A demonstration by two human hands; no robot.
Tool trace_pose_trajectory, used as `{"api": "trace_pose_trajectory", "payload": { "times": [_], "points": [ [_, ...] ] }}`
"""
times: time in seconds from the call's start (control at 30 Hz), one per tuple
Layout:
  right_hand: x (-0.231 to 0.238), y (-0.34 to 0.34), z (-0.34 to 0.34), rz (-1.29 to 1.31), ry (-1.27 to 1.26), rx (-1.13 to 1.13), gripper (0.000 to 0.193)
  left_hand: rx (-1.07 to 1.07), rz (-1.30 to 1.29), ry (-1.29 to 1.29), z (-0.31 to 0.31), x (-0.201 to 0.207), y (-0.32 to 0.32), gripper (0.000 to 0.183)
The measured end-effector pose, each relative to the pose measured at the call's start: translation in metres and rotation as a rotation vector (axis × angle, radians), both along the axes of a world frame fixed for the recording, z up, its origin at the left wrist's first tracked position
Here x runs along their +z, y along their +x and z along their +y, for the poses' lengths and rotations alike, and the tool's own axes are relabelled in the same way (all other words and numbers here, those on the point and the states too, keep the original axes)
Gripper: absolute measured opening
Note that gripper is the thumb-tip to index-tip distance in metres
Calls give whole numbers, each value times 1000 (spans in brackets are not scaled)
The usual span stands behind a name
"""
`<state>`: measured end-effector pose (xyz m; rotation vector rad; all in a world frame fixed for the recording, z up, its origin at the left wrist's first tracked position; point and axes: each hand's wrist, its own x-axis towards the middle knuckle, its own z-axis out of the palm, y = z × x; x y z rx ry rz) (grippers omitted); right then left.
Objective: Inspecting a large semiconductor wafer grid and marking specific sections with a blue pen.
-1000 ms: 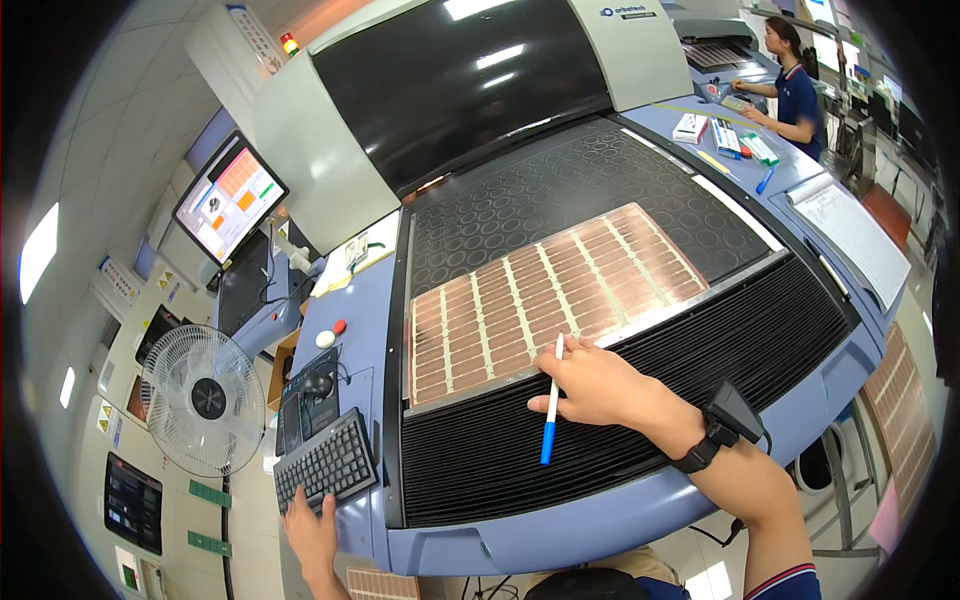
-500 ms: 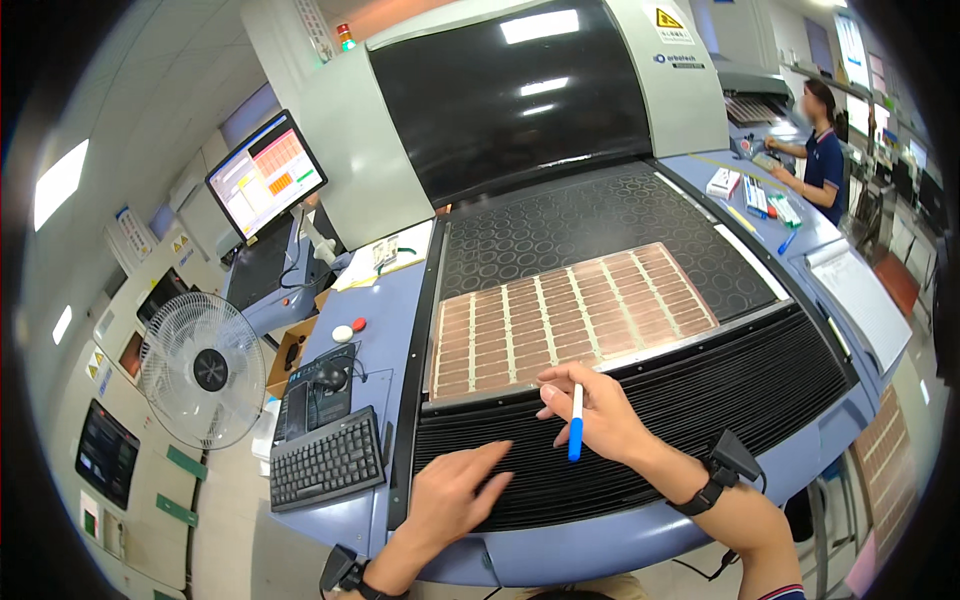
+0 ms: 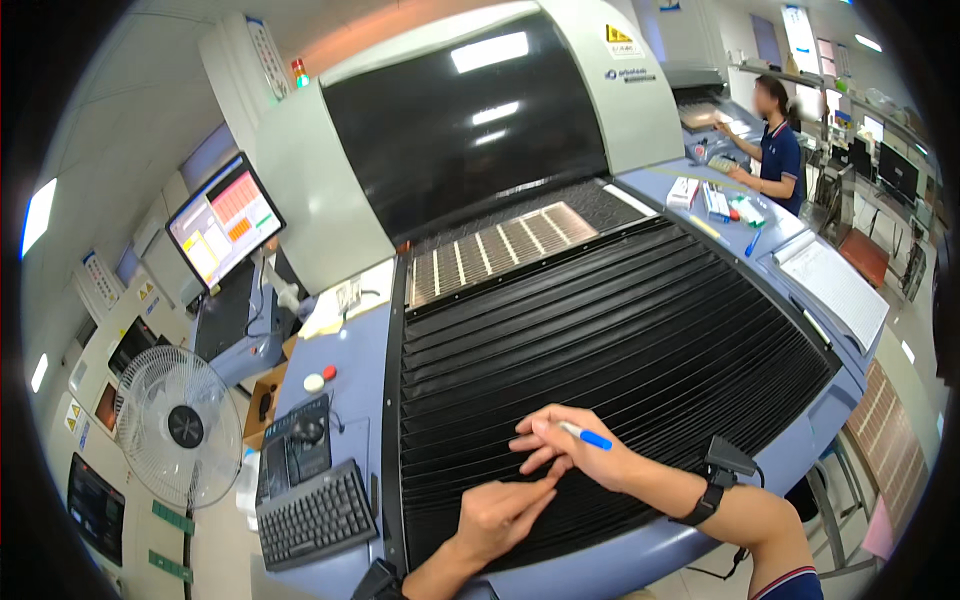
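A white marker with a blue cap [image 3: 590, 437] lies across my right hand [image 3: 580, 455], held near the thumb, its capped end pointing right. The fingers of that hand reach left above the black bellows cover [image 3: 600, 350]. My left hand [image 3: 503, 515] is just below and left of it, fingers stretched out and empty, with the tips close to or touching the right hand's fingers. Farther off, a copper-coloured panel with a grid of rows [image 3: 500, 250] lies on the black machine bed, partly beneath the machine's dark hood [image 3: 470, 120].
A keyboard [image 3: 315, 513], red button [image 3: 330, 372] and white button [image 3: 314, 383] sit on the left ledge. Beyond are a monitor [image 3: 228, 220] and fan [image 3: 180, 425]. The right ledge bears an open notebook [image 3: 835, 285], a blue pen [image 3: 753, 242] and boxes. A co-worker [image 3: 780, 150] stands at far right.
The panel and bed have slid away toward the hood, and the bellows cover has stretched out. My hands have come together, and the marker has tilted from near upright to slanting right.
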<state>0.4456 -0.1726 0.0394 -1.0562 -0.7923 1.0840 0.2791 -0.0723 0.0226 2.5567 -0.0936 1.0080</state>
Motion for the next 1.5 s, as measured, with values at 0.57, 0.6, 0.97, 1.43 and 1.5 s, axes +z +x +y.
{"api": "trace_pose_trajectory", "payload": {
  "times": [0.57,0.6,0.97,1.43,1.5],
  "points": [
    [2,-3,3,-106,-46,32,43,-2,-70,-95,-1,-8,-3,12],
    [2,-3,3,-90,-47,40,43,14,-68,-90,-2,-8,-3,13],
    [0,-2,2,-76,-48,49,43,37,-85,-110,-3,-12,-3,14],
    [0,-4,1,-64,-46,67,45,32,-34,-126,-7,-7,-6,14],
    [-1,-4,1,-84,-47,71,44,18,-77,-133,-10,-5,-3,13]
  ]
}}
